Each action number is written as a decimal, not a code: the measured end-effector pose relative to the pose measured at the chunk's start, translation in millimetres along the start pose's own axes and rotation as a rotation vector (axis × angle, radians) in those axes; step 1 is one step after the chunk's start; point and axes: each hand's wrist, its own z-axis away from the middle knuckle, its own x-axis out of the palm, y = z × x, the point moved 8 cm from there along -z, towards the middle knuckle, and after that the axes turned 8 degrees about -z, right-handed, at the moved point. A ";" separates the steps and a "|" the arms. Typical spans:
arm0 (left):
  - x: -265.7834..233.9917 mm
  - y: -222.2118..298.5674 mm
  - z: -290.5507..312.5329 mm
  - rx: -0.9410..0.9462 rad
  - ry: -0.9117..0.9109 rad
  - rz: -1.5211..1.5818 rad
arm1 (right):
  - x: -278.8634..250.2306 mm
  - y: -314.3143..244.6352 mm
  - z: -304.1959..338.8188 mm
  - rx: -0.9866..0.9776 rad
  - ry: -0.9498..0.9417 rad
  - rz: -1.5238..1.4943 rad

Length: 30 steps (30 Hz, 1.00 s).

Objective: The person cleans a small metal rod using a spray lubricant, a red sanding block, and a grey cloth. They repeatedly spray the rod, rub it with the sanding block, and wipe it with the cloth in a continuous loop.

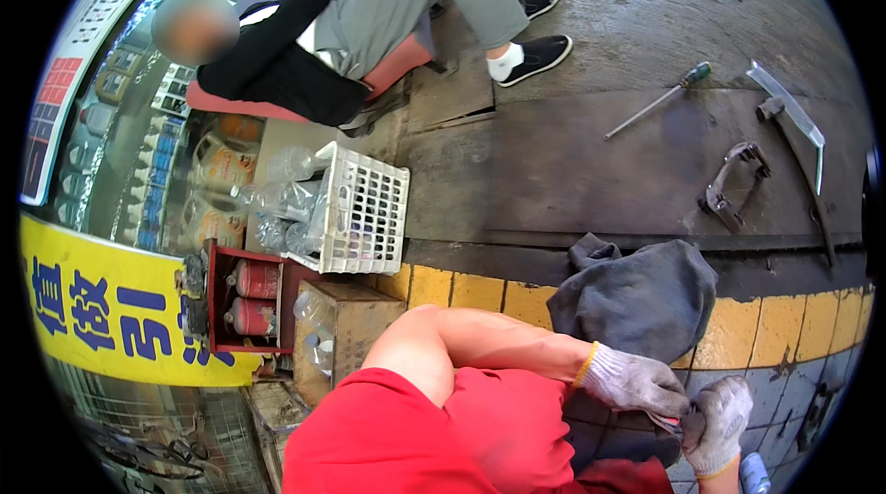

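Observation:
My left hand, in a soiled white knit glove with a yellow cuff, reaches in from the left, fingers curled inward. Facing it, my right hand, gloved alike, has its fingers bent closed. The two hands meet around a small dark part, mostly hidden by the gloves. A thin reddish and silvery edge shows beneath my left fingers; its kind is unclear. Just beyond my left hand a crumpled dark grey cloth lies over the yellow tile edge. Beside my right wrist is a light-coloured can.
Farther off lie a screwdriver, a metal bracket-like part and a long dark bar. At left stand a white basket, plastic bottles and a red cabinet with fire extinguishers. Another person sits beyond.

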 end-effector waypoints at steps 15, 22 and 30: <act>-13.6 -1.4 -9.9 0.324 0.361 -1.379 | 73.6 72.2 73.0 1.142 -0.020 -0.783; -6.1 13.4 -6.8 0.343 0.383 -1.453 | 69.7 60.4 73.5 1.354 -0.003 -1.122; -23.1 49.5 12.5 0.353 0.335 -1.082 | 9.6 25.4 -2.0 0.679 -0.156 -0.558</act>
